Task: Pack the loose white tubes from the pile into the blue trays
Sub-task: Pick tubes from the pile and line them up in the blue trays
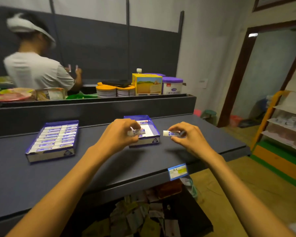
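Tubes (136, 132), small, white, cylindrical, pinched in both hands (186, 136) over cardboard tray (154, 129).

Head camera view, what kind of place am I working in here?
Probably a small shop or its stockroom: a price label on the dark shelf's edge, milk-powder tins on the shelf behind, and a stocked display rack at right.

2 blue trays (51, 142), 2 hand-held white tubes (171, 133), 3 lidded tins (172, 85).
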`<action>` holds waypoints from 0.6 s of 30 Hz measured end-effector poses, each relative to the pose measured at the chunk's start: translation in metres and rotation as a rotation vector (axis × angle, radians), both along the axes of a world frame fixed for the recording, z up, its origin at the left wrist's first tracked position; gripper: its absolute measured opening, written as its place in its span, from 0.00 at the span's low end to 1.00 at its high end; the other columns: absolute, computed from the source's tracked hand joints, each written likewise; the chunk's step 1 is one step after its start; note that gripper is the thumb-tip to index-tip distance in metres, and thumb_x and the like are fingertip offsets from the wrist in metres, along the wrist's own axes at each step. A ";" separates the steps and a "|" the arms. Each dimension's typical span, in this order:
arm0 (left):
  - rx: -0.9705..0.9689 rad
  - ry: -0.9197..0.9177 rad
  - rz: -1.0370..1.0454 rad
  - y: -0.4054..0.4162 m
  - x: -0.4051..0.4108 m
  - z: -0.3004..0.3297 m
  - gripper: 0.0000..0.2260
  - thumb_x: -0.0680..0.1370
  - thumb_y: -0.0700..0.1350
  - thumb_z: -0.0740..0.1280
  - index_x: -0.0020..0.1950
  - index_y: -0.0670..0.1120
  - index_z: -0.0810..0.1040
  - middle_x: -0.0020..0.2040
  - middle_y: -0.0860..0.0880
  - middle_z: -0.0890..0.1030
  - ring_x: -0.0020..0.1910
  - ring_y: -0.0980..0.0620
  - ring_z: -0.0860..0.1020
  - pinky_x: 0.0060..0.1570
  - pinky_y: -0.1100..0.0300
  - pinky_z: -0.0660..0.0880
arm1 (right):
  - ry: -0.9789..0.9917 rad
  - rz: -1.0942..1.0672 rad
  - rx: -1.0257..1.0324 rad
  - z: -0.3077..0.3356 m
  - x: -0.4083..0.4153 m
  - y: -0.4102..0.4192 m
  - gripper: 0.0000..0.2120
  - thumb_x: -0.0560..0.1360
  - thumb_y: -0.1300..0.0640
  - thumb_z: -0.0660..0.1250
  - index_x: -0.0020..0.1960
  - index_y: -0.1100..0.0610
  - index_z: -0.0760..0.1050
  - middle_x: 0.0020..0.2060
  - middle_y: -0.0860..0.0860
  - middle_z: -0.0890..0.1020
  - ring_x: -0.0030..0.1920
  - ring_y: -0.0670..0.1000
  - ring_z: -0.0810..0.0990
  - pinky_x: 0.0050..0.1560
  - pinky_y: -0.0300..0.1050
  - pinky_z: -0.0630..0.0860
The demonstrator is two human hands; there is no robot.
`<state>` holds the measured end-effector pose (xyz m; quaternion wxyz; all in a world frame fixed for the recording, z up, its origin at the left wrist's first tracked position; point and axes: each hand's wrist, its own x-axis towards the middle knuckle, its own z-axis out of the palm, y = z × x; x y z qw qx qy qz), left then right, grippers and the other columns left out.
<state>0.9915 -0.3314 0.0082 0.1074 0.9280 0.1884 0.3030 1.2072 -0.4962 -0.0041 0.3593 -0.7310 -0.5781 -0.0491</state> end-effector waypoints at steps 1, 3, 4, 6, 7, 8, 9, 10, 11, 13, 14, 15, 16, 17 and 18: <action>0.000 -0.004 0.017 0.004 0.002 0.001 0.14 0.71 0.47 0.75 0.56 0.48 0.81 0.53 0.49 0.83 0.48 0.53 0.79 0.44 0.56 0.79 | 0.002 0.017 0.002 0.002 0.006 0.010 0.12 0.72 0.60 0.73 0.55 0.51 0.80 0.49 0.47 0.81 0.48 0.46 0.79 0.47 0.40 0.77; -0.012 -0.010 0.052 0.013 0.003 0.002 0.14 0.71 0.48 0.76 0.55 0.48 0.81 0.52 0.50 0.83 0.46 0.55 0.78 0.43 0.59 0.78 | 0.009 0.048 0.002 0.004 0.016 0.032 0.12 0.72 0.60 0.73 0.55 0.51 0.80 0.50 0.48 0.81 0.48 0.46 0.78 0.47 0.38 0.76; -0.018 -0.012 0.071 0.018 0.004 0.001 0.13 0.71 0.48 0.75 0.55 0.49 0.81 0.51 0.50 0.83 0.46 0.56 0.78 0.43 0.58 0.78 | 0.011 0.064 -0.001 0.003 0.020 0.043 0.12 0.73 0.60 0.73 0.55 0.52 0.80 0.50 0.48 0.81 0.48 0.45 0.78 0.46 0.37 0.75; -0.025 -0.012 0.106 0.029 0.006 0.000 0.13 0.71 0.48 0.75 0.54 0.49 0.82 0.50 0.51 0.83 0.45 0.55 0.79 0.44 0.55 0.79 | 0.013 0.092 -0.016 0.002 0.027 0.067 0.13 0.73 0.58 0.73 0.56 0.52 0.80 0.51 0.48 0.81 0.49 0.45 0.77 0.45 0.37 0.74; -0.027 -0.010 0.121 0.034 0.008 -0.001 0.13 0.71 0.48 0.75 0.54 0.49 0.82 0.50 0.51 0.83 0.46 0.55 0.79 0.45 0.54 0.80 | 0.015 0.102 -0.030 0.001 0.030 0.080 0.13 0.73 0.57 0.73 0.57 0.51 0.79 0.52 0.48 0.80 0.51 0.45 0.77 0.45 0.37 0.74; -0.030 -0.003 0.134 0.040 0.009 -0.002 0.13 0.71 0.49 0.75 0.54 0.49 0.82 0.50 0.51 0.83 0.46 0.55 0.79 0.45 0.53 0.79 | 0.020 0.111 -0.045 0.000 0.032 0.092 0.13 0.73 0.56 0.73 0.57 0.51 0.79 0.53 0.48 0.80 0.52 0.46 0.77 0.46 0.39 0.75; -0.033 0.000 0.146 0.046 0.011 -0.002 0.13 0.71 0.49 0.75 0.54 0.49 0.81 0.50 0.52 0.83 0.46 0.55 0.79 0.45 0.54 0.79 | 0.022 0.119 -0.061 0.000 0.034 0.104 0.13 0.73 0.56 0.73 0.57 0.51 0.79 0.54 0.47 0.80 0.53 0.46 0.77 0.47 0.40 0.76; -0.036 -0.002 0.154 0.053 0.014 -0.002 0.13 0.71 0.49 0.75 0.54 0.49 0.81 0.50 0.52 0.83 0.46 0.55 0.79 0.45 0.54 0.79 | 0.018 0.126 -0.078 0.001 0.035 0.115 0.13 0.73 0.56 0.73 0.56 0.51 0.79 0.54 0.48 0.80 0.53 0.46 0.77 0.48 0.42 0.77; -0.041 -0.001 0.157 0.059 0.016 -0.002 0.13 0.71 0.49 0.75 0.53 0.49 0.82 0.50 0.52 0.83 0.46 0.55 0.79 0.45 0.55 0.79 | 0.012 0.130 -0.091 0.003 0.036 0.125 0.13 0.73 0.56 0.73 0.56 0.50 0.79 0.54 0.48 0.80 0.53 0.46 0.77 0.49 0.43 0.77; -0.048 0.015 0.160 0.071 0.022 0.000 0.13 0.71 0.49 0.75 0.54 0.49 0.82 0.50 0.53 0.83 0.46 0.55 0.79 0.46 0.55 0.79 | -0.007 0.133 -0.120 0.008 0.037 0.144 0.13 0.73 0.55 0.73 0.56 0.50 0.79 0.54 0.48 0.79 0.53 0.47 0.77 0.52 0.45 0.78; -0.048 0.027 0.163 0.076 0.025 0.001 0.13 0.71 0.48 0.75 0.54 0.49 0.82 0.50 0.53 0.83 0.46 0.55 0.79 0.46 0.55 0.79 | -0.025 0.133 -0.136 0.010 0.038 0.152 0.12 0.73 0.55 0.73 0.56 0.50 0.79 0.54 0.47 0.79 0.54 0.47 0.77 0.53 0.45 0.77; -0.047 0.039 0.162 0.081 0.028 0.002 0.13 0.71 0.48 0.75 0.54 0.49 0.81 0.50 0.53 0.82 0.46 0.55 0.79 0.46 0.54 0.79 | -0.052 0.128 -0.152 0.011 0.039 0.160 0.12 0.73 0.55 0.73 0.56 0.50 0.79 0.54 0.47 0.79 0.54 0.47 0.76 0.52 0.46 0.77; -0.045 0.048 0.161 0.085 0.031 0.002 0.13 0.71 0.48 0.75 0.55 0.49 0.81 0.50 0.53 0.82 0.46 0.55 0.79 0.46 0.53 0.80 | -0.085 0.120 -0.165 0.012 0.040 0.167 0.12 0.73 0.55 0.73 0.56 0.49 0.79 0.53 0.47 0.79 0.53 0.47 0.76 0.52 0.45 0.76; -0.042 0.060 0.160 0.089 0.033 0.002 0.14 0.71 0.49 0.75 0.55 0.50 0.81 0.50 0.53 0.82 0.46 0.55 0.79 0.46 0.53 0.80 | -0.111 0.112 -0.184 0.012 0.041 0.174 0.12 0.74 0.55 0.73 0.56 0.50 0.79 0.54 0.47 0.79 0.54 0.47 0.76 0.51 0.45 0.76; -0.040 0.078 0.159 0.091 0.036 0.002 0.14 0.71 0.49 0.75 0.55 0.50 0.81 0.51 0.53 0.82 0.47 0.55 0.79 0.46 0.53 0.80 | -0.130 0.109 -0.212 0.012 0.043 0.180 0.12 0.74 0.55 0.72 0.57 0.50 0.80 0.54 0.48 0.79 0.54 0.48 0.76 0.51 0.45 0.76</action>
